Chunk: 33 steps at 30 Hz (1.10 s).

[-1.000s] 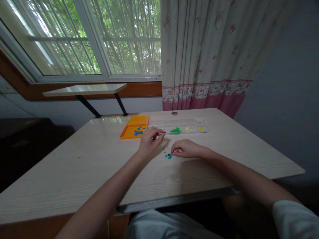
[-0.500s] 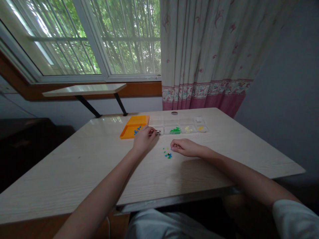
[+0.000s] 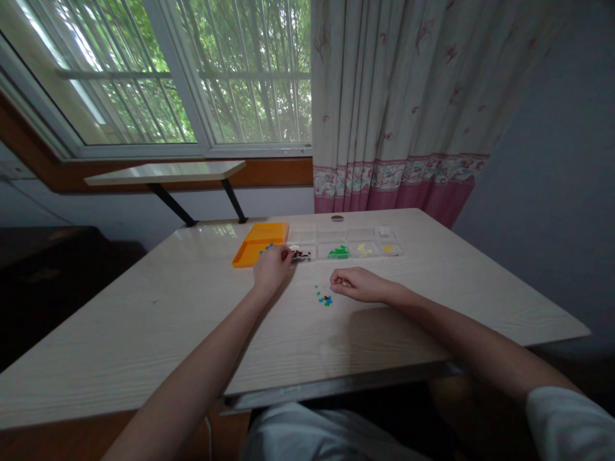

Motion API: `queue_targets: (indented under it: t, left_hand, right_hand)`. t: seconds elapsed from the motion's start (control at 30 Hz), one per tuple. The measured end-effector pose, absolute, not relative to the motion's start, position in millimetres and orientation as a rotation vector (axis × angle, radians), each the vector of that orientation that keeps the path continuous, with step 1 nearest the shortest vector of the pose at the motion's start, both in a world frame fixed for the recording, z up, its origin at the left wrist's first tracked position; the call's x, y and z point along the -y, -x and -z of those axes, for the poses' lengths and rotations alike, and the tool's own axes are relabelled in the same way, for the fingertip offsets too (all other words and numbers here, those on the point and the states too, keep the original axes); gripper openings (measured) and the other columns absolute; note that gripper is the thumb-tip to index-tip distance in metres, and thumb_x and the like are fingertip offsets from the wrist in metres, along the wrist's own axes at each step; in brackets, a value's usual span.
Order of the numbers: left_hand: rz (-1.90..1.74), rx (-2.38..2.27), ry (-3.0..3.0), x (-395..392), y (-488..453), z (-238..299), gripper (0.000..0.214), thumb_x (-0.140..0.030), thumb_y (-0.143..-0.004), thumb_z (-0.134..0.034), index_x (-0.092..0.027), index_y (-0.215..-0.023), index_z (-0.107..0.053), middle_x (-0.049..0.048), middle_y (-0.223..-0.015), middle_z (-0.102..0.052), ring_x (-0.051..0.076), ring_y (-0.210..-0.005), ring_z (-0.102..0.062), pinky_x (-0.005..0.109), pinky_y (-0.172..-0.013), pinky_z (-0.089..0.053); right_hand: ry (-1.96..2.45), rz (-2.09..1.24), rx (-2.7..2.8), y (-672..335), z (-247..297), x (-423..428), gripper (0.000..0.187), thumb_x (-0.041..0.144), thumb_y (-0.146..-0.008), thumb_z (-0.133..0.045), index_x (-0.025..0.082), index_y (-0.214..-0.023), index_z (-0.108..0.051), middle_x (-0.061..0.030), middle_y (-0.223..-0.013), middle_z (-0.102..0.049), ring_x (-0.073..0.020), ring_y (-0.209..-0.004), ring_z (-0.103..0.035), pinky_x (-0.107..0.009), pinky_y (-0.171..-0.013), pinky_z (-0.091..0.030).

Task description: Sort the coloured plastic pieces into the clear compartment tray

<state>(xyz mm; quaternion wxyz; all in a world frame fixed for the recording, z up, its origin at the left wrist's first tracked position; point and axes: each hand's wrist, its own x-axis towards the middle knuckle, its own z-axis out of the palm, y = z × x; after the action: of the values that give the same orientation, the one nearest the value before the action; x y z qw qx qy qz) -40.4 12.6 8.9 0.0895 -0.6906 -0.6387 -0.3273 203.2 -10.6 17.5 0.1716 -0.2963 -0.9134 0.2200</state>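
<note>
My left hand (image 3: 271, 266) is at the front right corner of an orange box (image 3: 244, 257), fingers curled together. It partly covers the small blue pieces (image 3: 270, 246) in that box; what its fingertips hold, if anything, is hidden. Just right of it lie dark brown pieces (image 3: 302, 255) in a clear box. My right hand (image 3: 354, 283) rests low over the table, thumb and fingers pinched. A speck of blue shows at its fingertips, too small to name. Beside it is a loose little pile of blue, green and dark pieces (image 3: 327, 299).
Further right, open clear boxes hold green pieces (image 3: 339, 252), pale yellow pieces (image 3: 362, 250) and yellow pieces (image 3: 388, 248), their lids tilted back. A small raised shelf (image 3: 168, 173) stands at the table's back left. Curtains (image 3: 384, 128) hang behind the table (image 3: 182, 346).
My left hand has shifted left from the dark brown pieces toward the blue ones, uncovering more of the brown. My right hand has stayed nearly in place.
</note>
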Motion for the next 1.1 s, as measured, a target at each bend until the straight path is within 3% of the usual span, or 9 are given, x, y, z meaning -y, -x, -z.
queue_targets:
  t: [0.23, 0.4, 0.63, 1.1]
  left_hand:
    - [1.106, 1.798, 2.242, -13, 38, -10, 0.021, -0.030, -0.082, -0.048, -0.017, -0.086, -0.065, 0.0065, -0.078, -0.064, 0.017, -0.067, -0.055, 0.025, -0.057, -0.037]
    - [1.159, 1.341, 2.664, 3, 17, -14, 0.017, -0.026, -0.081, -0.051, -0.016, -0.085, -0.064, 0.0031, -0.072, -0.060, 0.010, -0.059, -0.050, 0.022, -0.058, -0.038]
    - [1.161, 1.174, 2.788, 20, -4, -17, 0.012, -0.023, -0.079, -0.054, -0.017, -0.081, -0.064, 0.0014, -0.065, -0.054, 0.010, -0.060, -0.048, 0.020, -0.055, -0.036]
    - [1.171, 1.148, 2.790, 21, -4, -16, 0.009, -0.020, -0.076, -0.055, -0.017, -0.076, -0.063, 0.0001, -0.062, -0.052, 0.010, -0.058, -0.046, 0.020, -0.053, -0.034]
  right_hand:
    - [0.837, -0.705, 2.511, -203, -16, 10, 0.019, 0.030, -0.084, -0.046, 0.014, -0.086, -0.056, -0.0006, -0.070, -0.054, -0.0097, -0.061, -0.046, -0.020, -0.058, -0.034]
    - [0.879, -0.965, 2.262, -197, -14, 8, 0.027, 0.040, -0.083, -0.046, 0.013, -0.082, -0.053, 0.0050, -0.056, -0.042, -0.0070, -0.050, -0.038, -0.019, -0.050, -0.031]
    - [0.851, -1.276, 1.985, -191, -10, 6, 0.035, 0.048, -0.078, -0.049, 0.014, -0.079, -0.051, 0.0040, -0.059, -0.045, -0.0066, -0.052, -0.042, -0.019, -0.049, -0.032]
    - [0.868, -1.337, 1.935, -189, -8, 6, 0.034, 0.048, -0.077, -0.050, 0.014, -0.080, -0.050, 0.0053, -0.056, -0.046, -0.0034, -0.043, -0.033, -0.017, -0.040, -0.025]
